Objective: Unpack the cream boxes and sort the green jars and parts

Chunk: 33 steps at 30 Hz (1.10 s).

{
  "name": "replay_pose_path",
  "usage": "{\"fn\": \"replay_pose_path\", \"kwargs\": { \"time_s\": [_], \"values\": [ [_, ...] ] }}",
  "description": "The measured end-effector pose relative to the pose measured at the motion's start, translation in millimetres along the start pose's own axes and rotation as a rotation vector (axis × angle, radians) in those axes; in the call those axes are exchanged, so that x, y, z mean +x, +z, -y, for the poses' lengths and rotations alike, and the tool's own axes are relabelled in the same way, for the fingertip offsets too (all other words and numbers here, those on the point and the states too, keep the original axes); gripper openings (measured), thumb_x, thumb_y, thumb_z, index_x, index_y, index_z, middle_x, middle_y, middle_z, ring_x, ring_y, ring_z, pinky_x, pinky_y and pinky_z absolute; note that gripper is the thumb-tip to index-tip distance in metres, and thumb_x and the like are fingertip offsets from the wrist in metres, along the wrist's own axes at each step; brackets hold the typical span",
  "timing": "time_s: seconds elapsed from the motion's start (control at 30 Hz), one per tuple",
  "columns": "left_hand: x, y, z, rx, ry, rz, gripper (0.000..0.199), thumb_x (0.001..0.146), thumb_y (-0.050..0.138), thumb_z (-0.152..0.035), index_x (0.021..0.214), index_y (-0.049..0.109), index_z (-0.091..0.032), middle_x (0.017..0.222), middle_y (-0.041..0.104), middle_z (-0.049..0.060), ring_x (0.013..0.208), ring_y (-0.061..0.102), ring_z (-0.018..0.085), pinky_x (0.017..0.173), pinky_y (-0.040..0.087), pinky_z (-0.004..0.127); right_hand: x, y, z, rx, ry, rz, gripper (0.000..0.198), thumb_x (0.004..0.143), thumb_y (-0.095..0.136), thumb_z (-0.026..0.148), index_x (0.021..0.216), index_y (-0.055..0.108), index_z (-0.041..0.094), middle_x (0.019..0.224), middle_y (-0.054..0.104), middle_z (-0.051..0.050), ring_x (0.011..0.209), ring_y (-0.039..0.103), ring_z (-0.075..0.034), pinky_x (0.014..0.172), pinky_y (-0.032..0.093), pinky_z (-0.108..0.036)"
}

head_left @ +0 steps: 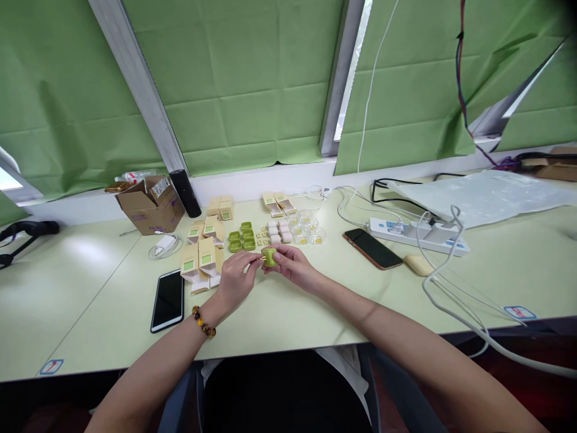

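Observation:
My right hand (297,268) is closed around a small green square cup (270,257), held above the table near its middle. The fingers of my left hand (236,279) pinch at the cup's left side, where something small and pale shows at the fingertips, too small to name. Just beyond my hands stand several more green square cups (249,243) in rows. To their right are tiny yellowish pieces (259,236), pale pink rounded blocks (274,239) and clear plastic cups (318,236) with yellow marks inside. Opened cream cardboard boxes (195,269) with green windows lie left of them.
A phone (167,300) lies left of my hands, another phone (372,248) right. Beyond that are a power strip (419,236) with cables and a cream case (418,264). A cardboard box (151,205) and black cylinder (185,193) stand at the back left.

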State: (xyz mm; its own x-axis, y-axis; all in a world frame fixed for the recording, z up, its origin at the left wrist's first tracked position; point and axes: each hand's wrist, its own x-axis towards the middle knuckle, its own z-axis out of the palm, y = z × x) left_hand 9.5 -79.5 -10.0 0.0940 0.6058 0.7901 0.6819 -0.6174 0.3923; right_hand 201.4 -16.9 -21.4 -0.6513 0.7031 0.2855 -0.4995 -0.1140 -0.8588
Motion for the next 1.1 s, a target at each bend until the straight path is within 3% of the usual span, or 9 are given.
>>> {"fn": "replay_pose_path", "kwargs": {
  "time_s": [0.47, 0.6, 0.77, 0.87, 0.93, 1.1],
  "values": [
    [-0.4, 1.6, 1.2, -0.039, 0.081, -0.011, 0.013, 0.098, 0.066, -0.019, 0.093, 0.077, -0.022, 0.083, 0.079, 0.004, 0.075, 0.073, 0.018, 0.073, 0.060, 0.033, 0.6, -1.3, -6.5, -0.062, 0.007, -0.027, 0.036, 0.086, 0.084, 0.044, 0.111, 0.076, 0.019, 0.096, 0.074, -0.005, 0.085, 0.073, -0.019, 0.085, 0.062, -0.038],
    [-1.0, 2.3, 0.0, -0.077, 0.063, -0.030, 0.012, 0.096, 0.069, -0.019, 0.105, 0.076, -0.021, 0.091, 0.078, 0.006, 0.080, 0.072, 0.018, 0.077, 0.060, 0.034, 2.0, -1.0, -5.6, -0.118, -0.029, -0.057, 0.039, 0.087, 0.083, 0.045, 0.117, 0.075, 0.022, 0.099, 0.072, -0.004, 0.089, 0.072, -0.019, 0.085, 0.062, -0.038],
    [2.0, -1.1, -1.1, -0.156, -0.101, 0.021, 0.047, 0.093, 0.074, -0.027, 0.138, 0.063, -0.022, 0.116, 0.073, 0.012, 0.102, 0.070, 0.023, 0.088, 0.062, 0.041, 0.1, -1.6, -0.7, -0.533, -0.204, -0.196, 0.048, 0.087, 0.081, 0.039, 0.131, 0.066, 0.026, 0.114, 0.071, -0.008, 0.105, 0.067, -0.023, 0.086, 0.061, -0.040],
    [3.4, -1.1, 1.4, -0.243, -0.168, 0.078, 0.047, 0.094, 0.073, -0.027, 0.139, 0.062, -0.023, 0.125, 0.070, 0.012, 0.112, 0.068, 0.025, 0.093, 0.062, 0.042, -2.7, -1.6, -0.9, -0.849, -0.362, -0.273, 0.050, 0.085, 0.081, 0.031, 0.131, 0.062, 0.028, 0.130, 0.066, -0.010, 0.110, 0.065, -0.025, 0.086, 0.060, -0.042],
    [3.4, 0.8, 3.5, -0.293, -0.208, 0.124, 0.046, 0.094, 0.073, -0.028, 0.138, 0.063, -0.024, 0.131, 0.068, 0.013, 0.116, 0.067, 0.025, 0.096, 0.061, 0.044, -4.4, -0.7, -1.6, -0.986, -0.454, -0.263, 0.048, 0.087, 0.079, 0.029, 0.131, 0.060, 0.027, 0.129, 0.067, -0.011, 0.107, 0.066, -0.025, 0.083, 0.061, -0.042],
    [1.5, 6.2, 7.2, -0.349, -0.233, 0.170, 0.039, 0.095, 0.073, -0.029, 0.133, 0.066, -0.025, 0.133, 0.067, 0.013, 0.119, 0.066, 0.025, 0.100, 0.060, 0.044, -8.4, 3.8, 1.7, -1.102, -0.572, -0.188, 0.036, 0.093, 0.071, 0.023, 0.127, 0.059, 0.026, 0.124, 0.069, -0.012, 0.111, 0.065, -0.028, 0.082, 0.061, -0.043]
  ]
}}
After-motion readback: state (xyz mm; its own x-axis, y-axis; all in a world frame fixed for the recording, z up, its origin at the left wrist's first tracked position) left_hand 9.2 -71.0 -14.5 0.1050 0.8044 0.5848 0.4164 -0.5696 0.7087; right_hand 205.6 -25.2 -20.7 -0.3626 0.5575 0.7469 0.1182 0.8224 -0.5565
